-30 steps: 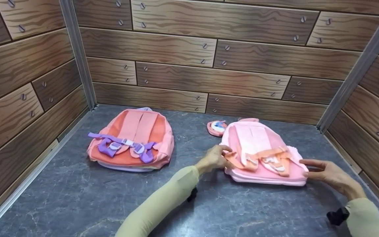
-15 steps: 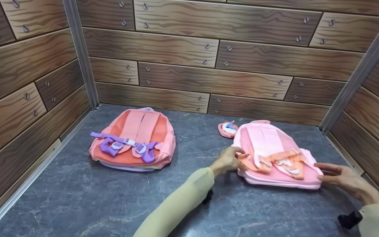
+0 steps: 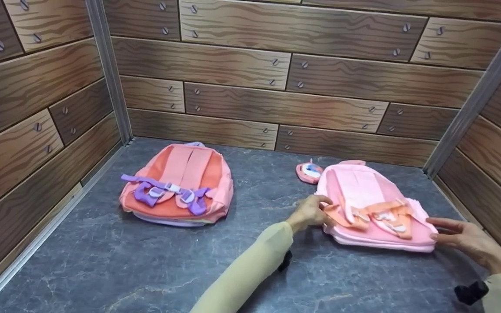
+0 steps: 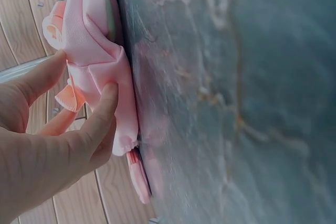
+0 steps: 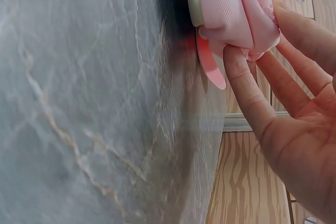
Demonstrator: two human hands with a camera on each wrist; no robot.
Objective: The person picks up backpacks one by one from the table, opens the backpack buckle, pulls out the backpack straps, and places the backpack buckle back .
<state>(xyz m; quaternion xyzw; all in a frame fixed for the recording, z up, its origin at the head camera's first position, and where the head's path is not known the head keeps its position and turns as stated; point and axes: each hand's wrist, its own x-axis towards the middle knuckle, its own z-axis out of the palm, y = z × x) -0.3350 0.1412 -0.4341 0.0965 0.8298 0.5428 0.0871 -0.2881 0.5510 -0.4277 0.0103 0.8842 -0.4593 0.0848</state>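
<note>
A pink backpack [image 3: 363, 182] lies with its shoulder straps up on the right of the table. Its orange webbing straps [image 3: 389, 213] lie loosely across the lower back. My left hand [image 3: 311, 213] holds the bag's left side, thumb near the upper edge and fingers on the side fabric in the left wrist view. At the opposite side, my right hand [image 3: 472, 241] pinches the lower right edge between thumb and fingers. In the right wrist view, a flat pink flap [image 5: 211, 66] sticks out beneath the pink fabric. What the bag contains is hidden.
A coral backpack [image 3: 185, 174] with purple straps [image 3: 170, 191] lies on the left of the dark marbled table [image 3: 168, 265]. A small round pink pouch [image 3: 309, 171] sits at the pink bag's upper left. Wood-patterned walls [image 3: 233, 100] enclose the back and sides.
Both hands have slid the pink backpack to the right and slightly nearer, the round pouch moving along with it. The coral backpack stays in place; the view shifts slightly.
</note>
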